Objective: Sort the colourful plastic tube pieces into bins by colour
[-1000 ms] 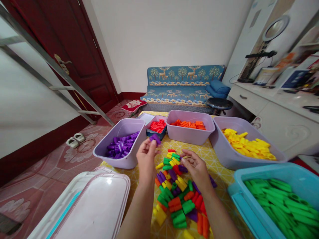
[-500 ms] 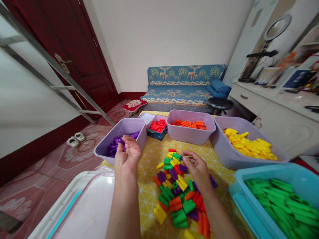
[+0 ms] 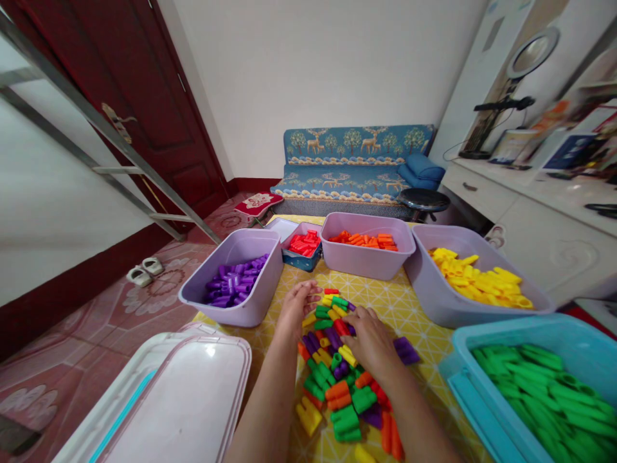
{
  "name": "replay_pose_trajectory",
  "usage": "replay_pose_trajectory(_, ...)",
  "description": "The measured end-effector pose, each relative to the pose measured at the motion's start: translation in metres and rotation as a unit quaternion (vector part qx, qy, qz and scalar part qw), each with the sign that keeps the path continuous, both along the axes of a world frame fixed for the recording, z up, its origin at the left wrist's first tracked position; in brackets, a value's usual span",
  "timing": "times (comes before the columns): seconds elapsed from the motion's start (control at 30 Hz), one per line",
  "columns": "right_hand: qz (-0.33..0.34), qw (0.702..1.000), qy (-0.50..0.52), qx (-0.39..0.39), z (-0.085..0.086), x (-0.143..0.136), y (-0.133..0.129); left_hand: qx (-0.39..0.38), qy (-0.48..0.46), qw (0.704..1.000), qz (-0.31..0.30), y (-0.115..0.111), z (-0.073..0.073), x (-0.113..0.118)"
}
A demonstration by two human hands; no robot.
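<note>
Loose plastic tube blocks in several colours lie in a pile between my hands. My left hand [image 3: 297,307] is at the pile's upper left edge, fingers apart and nothing visible in it, close to a yellow tube block [image 3: 309,319]. Reaching over the pile from the right, my right hand [image 3: 371,337] has its thumb and fingers closed around a purple tube block [image 3: 351,330], mostly covered by the fingers. A red tube block [image 3: 341,327] lies right beside those fingertips. Lower down are green tube blocks [image 3: 345,421] and orange ones [image 3: 338,390].
Bins stand around the pile: lilac with purple blocks [image 3: 260,302], a small box of red ones [image 3: 299,262], lilac with orange [image 3: 366,263], lilac with yellow [image 3: 434,308], turquoise with green [image 3: 463,347]. Lids [image 3: 193,392] lie at the left front.
My left hand has moved right and down, from over the purple bin to the pile. My right hand has shifted slightly down and left, closing over a purple block.
</note>
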State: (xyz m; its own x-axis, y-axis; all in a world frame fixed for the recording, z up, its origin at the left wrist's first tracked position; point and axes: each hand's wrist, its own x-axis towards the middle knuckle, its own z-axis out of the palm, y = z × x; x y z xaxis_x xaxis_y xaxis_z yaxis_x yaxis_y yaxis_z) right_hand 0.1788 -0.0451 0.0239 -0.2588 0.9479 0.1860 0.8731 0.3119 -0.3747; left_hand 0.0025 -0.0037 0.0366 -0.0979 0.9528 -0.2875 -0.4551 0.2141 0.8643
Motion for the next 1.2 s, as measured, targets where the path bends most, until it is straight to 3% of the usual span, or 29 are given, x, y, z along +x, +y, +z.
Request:
replay_pose_trajectory(0.1,-0.019,1.0,0.007,0.017,-0.004,0.002,0.002,-0.002,0.076,0.995,-0.058,-0.001,-0.014,0.006)
replay_pose_trajectory(0.27,-0.066,0.987,0.147,0.008,0.002,0.01,0.009,0.066,0.15,0.979,-0.119,-0.009,-0.006,0.015)
replay_pose_trajectory(0.37,-0.086,0.946,0.311,-0.034,0.005,0.012,0.011,0.129,0.146,0.963,-0.186,-0.013,0.0,0.021)
replay_pose_trajectory(0.47,-0.099,0.896,0.429,-0.061,0.006,0.01,0.01,0.144,0.101,0.958,-0.224,-0.016,0.0,0.028)
replay_pose_trajectory(0.63,-0.074,0.839,0.529,-0.104,0.007,0.005,0.009,0.127,0.088,0.973,-0.172,-0.014,-0.001,0.033)
replay_pose_trajectory(0.77,-0.059,0.839,0.531,-0.101,0.007,0.0,0.007,0.116,0.12,0.975,-0.148,-0.011,-0.006,0.033)
replay_pose_trajectory(0.9,-0.093,0.837,0.531,-0.092,0.003,0.0,0.007,0.109,0.174,0.97,-0.127,-0.009,-0.011,0.033)
replay_pose_trajectory(1.03,-0.145,0.807,0.568,-0.073,-0.002,0.011,0.011,0.102,0.221,0.967,-0.07,-0.008,-0.012,0.026)
replay_pose_trajectory(1.2,-0.164,0.745,0.643,-0.075,-0.004,0.017,0.014,0.125,0.237,0.956,-0.118,-0.009,-0.008,0.019)
